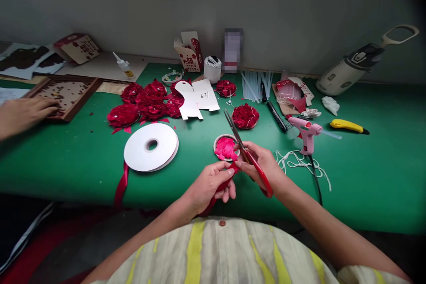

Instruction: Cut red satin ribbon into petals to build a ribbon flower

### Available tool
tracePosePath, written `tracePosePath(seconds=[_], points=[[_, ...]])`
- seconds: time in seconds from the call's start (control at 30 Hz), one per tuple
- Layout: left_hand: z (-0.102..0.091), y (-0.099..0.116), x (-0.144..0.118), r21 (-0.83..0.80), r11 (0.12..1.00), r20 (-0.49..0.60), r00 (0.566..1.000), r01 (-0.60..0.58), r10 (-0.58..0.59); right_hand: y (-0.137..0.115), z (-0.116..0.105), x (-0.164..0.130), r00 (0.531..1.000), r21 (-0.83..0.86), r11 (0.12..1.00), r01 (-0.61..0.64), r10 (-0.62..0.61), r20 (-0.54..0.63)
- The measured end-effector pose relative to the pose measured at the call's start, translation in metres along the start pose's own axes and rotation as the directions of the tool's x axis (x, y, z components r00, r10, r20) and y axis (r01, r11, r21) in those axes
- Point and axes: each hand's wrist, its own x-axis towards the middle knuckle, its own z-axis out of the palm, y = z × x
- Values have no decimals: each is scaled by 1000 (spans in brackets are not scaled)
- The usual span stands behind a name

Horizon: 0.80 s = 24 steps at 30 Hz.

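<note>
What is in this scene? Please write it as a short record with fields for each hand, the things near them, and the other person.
left hand: left hand pinches a red ribbon
right hand: right hand holds red-handled scissors, blades pointing away
in front of hands: small round dish of cut red pieces
left of dish: white ribbon spool lying flat
right of hands: pink glue gun, yellow utility knife
further back: red fabric flowers
surface: green table
other person: a hand touching a wooden tray, far left
</note>
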Motion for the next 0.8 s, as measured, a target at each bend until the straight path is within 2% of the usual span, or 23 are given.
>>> tracePosePath(seconds=[0.13,0.27,0.4,0.53,0.6,0.8], points=[[-7,-7,1,6,1000,-84,996,3,-2,7,-3,11,996,-40,998,51,-54,-78],[-12,-7,5,11,999,-191,981,-44,45,4,-9,12,998,-100,995,-25,20,-59],[-17,-2,8,10,995,-235,967,-101,101,-3,-30,-9,987,-317,938,-139,159,39],[-20,-1,12,-2,993,-250,962,-117,113,-8,-49,-35,944,-435,891,-129,245,221],[-20,-3,14,-10,993,-248,963,-115,109,-11,-49,-41,923,-468,877,-114,267,276],[-19,-3,19,6,997,-226,971,-77,76,-8,-36,-32,913,-541,837,-78,278,299]])
